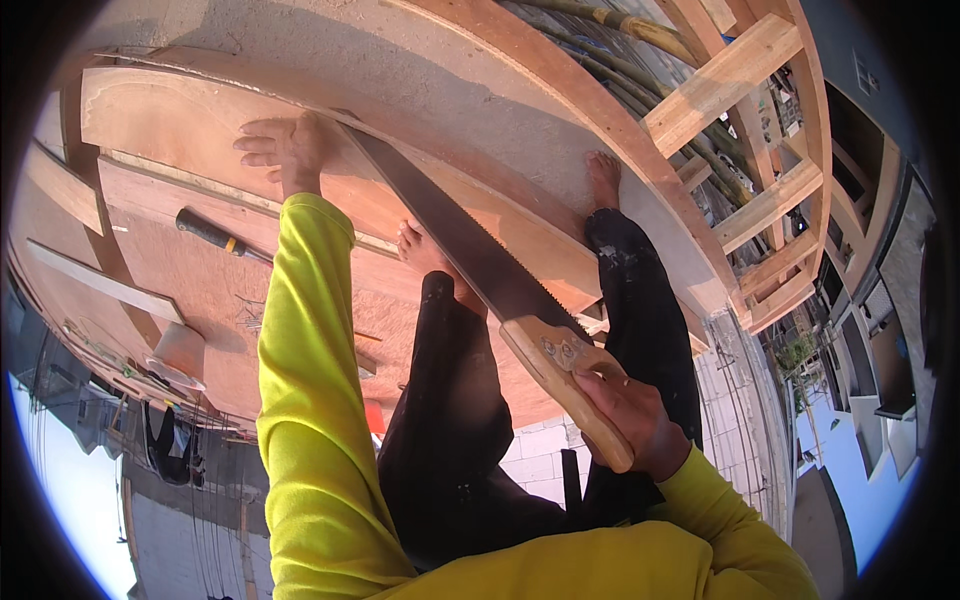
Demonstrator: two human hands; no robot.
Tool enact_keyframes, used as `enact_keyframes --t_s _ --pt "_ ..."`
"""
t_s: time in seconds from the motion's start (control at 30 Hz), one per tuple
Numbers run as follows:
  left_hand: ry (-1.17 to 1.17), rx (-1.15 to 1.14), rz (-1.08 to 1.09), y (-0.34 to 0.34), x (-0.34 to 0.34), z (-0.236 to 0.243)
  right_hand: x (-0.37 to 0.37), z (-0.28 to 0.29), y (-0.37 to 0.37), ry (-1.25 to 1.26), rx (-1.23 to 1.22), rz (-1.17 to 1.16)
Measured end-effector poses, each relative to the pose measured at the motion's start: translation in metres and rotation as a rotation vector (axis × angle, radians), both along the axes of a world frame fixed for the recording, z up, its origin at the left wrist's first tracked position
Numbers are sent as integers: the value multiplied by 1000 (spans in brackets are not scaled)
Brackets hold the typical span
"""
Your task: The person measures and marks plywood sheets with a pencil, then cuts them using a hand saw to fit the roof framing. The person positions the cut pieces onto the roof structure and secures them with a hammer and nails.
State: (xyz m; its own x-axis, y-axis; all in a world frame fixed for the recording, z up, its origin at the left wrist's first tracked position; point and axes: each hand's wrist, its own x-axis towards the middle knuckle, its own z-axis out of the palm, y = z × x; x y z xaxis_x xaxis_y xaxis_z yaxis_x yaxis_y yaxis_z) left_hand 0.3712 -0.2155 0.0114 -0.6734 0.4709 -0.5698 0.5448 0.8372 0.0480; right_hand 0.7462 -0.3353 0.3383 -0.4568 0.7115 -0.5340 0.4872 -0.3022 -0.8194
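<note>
My right hand [640,415] is wrapped round the wooden handle of a handsaw [455,232]. The saw's long dark blade slants away to the far left, its toothed edge on the right side. Its tip end lies at the far edge of a reddish plywood sheet [170,112]; whether the teeth sit in a cut cannot be made out. Fingers spread, my left hand [285,150] rests flat on this sheet, just left of the blade's tip. My bare left foot [422,252] is on the wood beside the blade, and my right foot [603,178] is on the grey surface beyond it.
A tool with a black and yellow handle [212,232] lies left of my left forearm. Farther left are a pale wood strip [105,278] and a grey cylindrical container [180,352]. Open timber framing [735,85] with bamboo poles below it stands at the right.
</note>
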Motion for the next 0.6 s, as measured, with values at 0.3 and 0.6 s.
enact_keyframes --t_s 0.3,0.6 --pt "102 -105 -57 -2 -11 -14 -61 -90 27 121 -33 -102" --pt "56 -72 -97 -6 -7 -35 -46 -83 20 76 -24 -88"
